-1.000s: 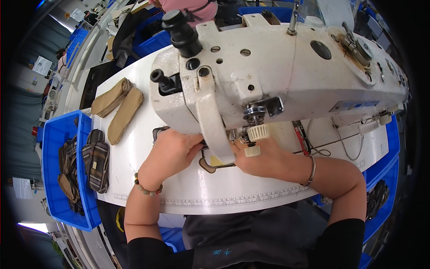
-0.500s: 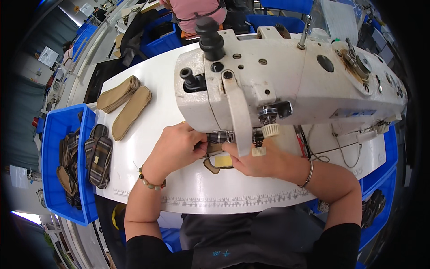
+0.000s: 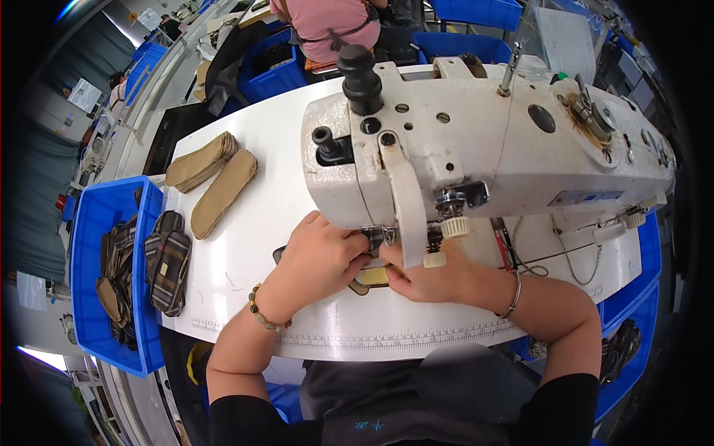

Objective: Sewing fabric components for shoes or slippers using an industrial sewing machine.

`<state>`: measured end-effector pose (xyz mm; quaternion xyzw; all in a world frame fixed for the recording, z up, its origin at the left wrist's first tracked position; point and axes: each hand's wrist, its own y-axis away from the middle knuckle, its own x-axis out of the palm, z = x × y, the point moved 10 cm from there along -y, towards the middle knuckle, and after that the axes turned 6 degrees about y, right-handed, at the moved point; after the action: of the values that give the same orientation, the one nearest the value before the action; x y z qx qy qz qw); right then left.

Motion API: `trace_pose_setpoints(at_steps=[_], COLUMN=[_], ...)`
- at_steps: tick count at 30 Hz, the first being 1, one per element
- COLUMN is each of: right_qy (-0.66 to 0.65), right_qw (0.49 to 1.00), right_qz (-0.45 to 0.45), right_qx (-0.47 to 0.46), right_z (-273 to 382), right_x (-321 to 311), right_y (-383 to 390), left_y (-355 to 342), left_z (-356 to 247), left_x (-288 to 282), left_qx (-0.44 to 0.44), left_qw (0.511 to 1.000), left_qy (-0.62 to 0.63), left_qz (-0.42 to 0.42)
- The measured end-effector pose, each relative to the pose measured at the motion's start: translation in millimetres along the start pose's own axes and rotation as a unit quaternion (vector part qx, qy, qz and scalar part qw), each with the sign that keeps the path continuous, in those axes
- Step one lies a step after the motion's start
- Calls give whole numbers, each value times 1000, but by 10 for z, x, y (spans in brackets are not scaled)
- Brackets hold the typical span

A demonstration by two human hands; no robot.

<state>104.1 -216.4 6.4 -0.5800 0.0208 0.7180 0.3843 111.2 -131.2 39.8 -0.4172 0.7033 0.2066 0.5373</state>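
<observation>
Both hands press a small flat piece (image 3: 374, 276) down on the white table (image 3: 282, 208) under the head of the sewing machine (image 3: 476, 149): the left hand (image 3: 321, 260) lies spread with its fingers flat on the piece's left end, and the right hand (image 3: 428, 273) pinches the right edge beside the needle. Only a tan patch with a dark rim shows between them. It looks thin, light and limp, so it is best held flat by its edges, fingertips clear of the needle.
</observation>
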Motion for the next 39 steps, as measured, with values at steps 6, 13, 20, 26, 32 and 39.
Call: trace_pose_setpoints(at_steps=[6,13,20,26,32,39], right_qy=[9,7,77,22,86,182], right_qw=[998,996,997,988,979,963], right_qz=[-60,-87,-21,-146,-151,-140], right_qx=[14,15,-12,-36,-109,-144], right_z=[-75,-175,44,16,173,416], right_x=[-9,17,-69,-152,-230,-368], right_y=[47,75,-20,81,76,113], left_y=[-3,-79,-30,-32,15,32], left_z=[248,501,358,28,-102,-105], left_x=[49,-77,-54,-88,-3,11], left_qx=[-105,-106,0,76,136,134], left_qw=[984,965,992,987,983,985], left_qy=[136,212,34,59,-24,-28], left_qz=[55,-113,-124,-129,-122,-109])
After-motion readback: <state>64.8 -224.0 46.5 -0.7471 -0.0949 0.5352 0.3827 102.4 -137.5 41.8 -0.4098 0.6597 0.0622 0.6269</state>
